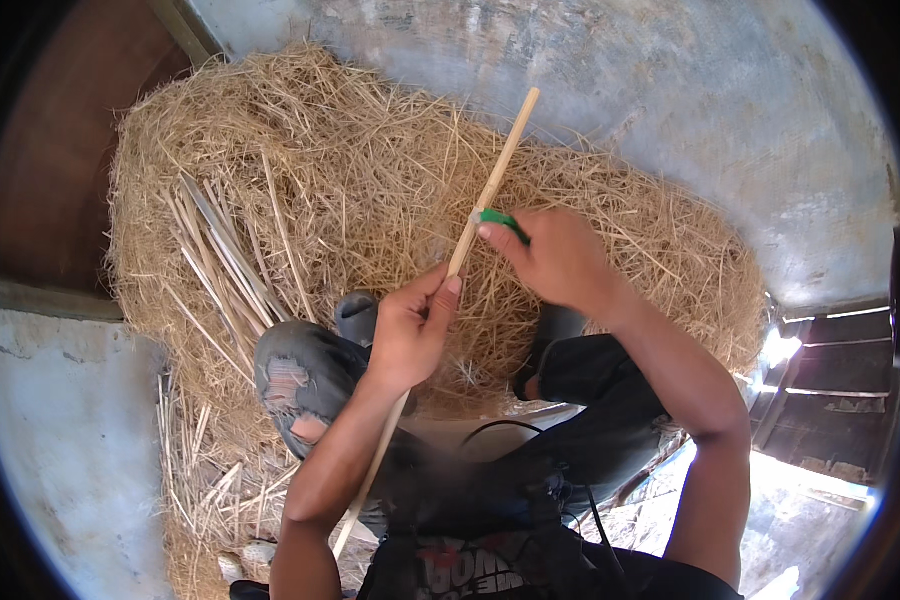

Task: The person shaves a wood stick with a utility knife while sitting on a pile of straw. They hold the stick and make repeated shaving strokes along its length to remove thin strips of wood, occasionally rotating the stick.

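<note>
Nearest the camera, at the lower edge, was the person's dark shirt (500, 570). Beyond spread a wide heap of straw (370, 170), backed by a blue-grey wall (630, 90). Legs in dark trousers (595, 425) were bent at its near side, and a loose bundle of thin sticks (232, 262) lay on the straw to the left.

One long pale stick (503, 160) slanted across the middle, its far end raised toward the wall, its near part running down beside the left forearm. The left hand (412, 330) was wrapped round it about midway, thumb on top. The right hand (565, 262) was closed on a small green tool (505, 222), which seemed to meet the stick just above the left thumb; its working edge was too small to make out.

Doing this well, I judged, depended on a steady left grip close to the contact, so that the slender free end would not whip. Strokes were best sent outward, away from that thumb, short and lightly pressed, with the tool laid at a shallow slant and the stick turned a little between passes.
</note>
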### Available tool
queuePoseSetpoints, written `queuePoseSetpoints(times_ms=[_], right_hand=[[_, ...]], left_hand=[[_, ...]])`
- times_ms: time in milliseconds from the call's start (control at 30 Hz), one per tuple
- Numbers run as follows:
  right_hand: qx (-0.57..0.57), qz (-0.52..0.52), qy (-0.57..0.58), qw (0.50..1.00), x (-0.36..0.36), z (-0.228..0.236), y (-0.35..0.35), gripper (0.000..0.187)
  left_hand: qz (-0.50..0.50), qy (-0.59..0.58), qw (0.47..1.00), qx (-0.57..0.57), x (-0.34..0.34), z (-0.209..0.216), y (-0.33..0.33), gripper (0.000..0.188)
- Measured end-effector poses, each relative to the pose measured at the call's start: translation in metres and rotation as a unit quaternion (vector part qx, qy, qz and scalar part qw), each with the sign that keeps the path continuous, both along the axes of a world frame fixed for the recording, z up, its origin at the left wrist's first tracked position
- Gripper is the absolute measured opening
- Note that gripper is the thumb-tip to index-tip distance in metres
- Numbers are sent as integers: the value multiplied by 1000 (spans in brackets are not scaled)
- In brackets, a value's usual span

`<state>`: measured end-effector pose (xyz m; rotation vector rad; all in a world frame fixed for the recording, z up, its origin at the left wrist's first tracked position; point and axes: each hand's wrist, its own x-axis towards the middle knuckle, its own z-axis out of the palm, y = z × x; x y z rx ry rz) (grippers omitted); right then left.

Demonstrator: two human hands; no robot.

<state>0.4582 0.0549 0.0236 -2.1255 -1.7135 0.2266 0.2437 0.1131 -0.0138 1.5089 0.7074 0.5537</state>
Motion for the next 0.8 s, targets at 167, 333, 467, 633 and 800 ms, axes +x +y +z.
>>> queuePoseSetpoints(times_ms=[167, 333, 467, 633, 800], right_hand=[[14, 30, -40, 999, 12, 5, -1, 54], [273, -54, -81, 957, 82, -21, -21, 51], [239, -349, -20, 906, 142, 68, -49, 74], [92, -110, 118, 983, 34, 53, -31, 56], [33, 9, 129, 991, -3, 44, -21, 43]], left_hand=[[-11, 31, 998, 63, 2, 4, 6, 31], [-59, 26, 996, 58, -17, -3, -16, 29], [-47, 48, 997, 24, -34, -4, -7, 29], [-46, -9, 996, -80, -9, 14, -1, 31], [-49, -44, 988, -137, -10, 7, -4, 36]])
